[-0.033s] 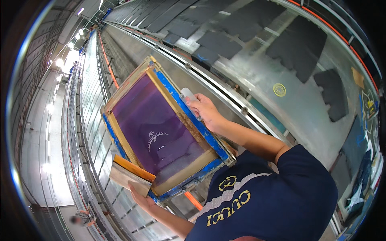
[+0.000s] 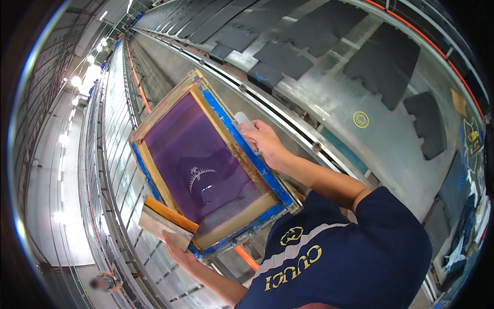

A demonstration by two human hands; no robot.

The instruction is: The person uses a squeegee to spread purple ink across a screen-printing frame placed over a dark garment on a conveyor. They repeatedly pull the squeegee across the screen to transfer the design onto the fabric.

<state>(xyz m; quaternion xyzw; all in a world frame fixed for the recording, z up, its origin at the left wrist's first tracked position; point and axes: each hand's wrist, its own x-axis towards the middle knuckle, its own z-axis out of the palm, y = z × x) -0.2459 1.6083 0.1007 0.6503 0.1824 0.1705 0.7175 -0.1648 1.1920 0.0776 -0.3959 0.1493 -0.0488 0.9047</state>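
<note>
A screen printing frame (image 2: 234, 138) with worn blue edges is tilted in front of me. Its purple mesh (image 2: 193, 147) carries a pale curved, spiky motif (image 2: 199, 177) near the middle. My right hand (image 2: 265, 144) is closed on the pale metal handle plate (image 2: 243, 121) at the frame's right side. At the lower left corner, my left hand (image 2: 178, 251) grips a squeegee with a wooden holder (image 2: 162, 225) and an orange blade (image 2: 172, 214). The squeegee overlaps the frame's edge; some left fingers are hidden behind it.
To the right runs a long printing table (image 2: 329, 98) bearing dark cut pieces (image 2: 386, 64) and a round yellow mark (image 2: 360, 119). A metal rail (image 2: 278, 116) edges it. Another long table (image 2: 121, 170) lies left. A person (image 2: 105, 281) is far off at lower left.
The right-hand table and its dark pieces have shifted slightly rightward and down in view. The frame, squeegee and both hands keep nearly the same places.
</note>
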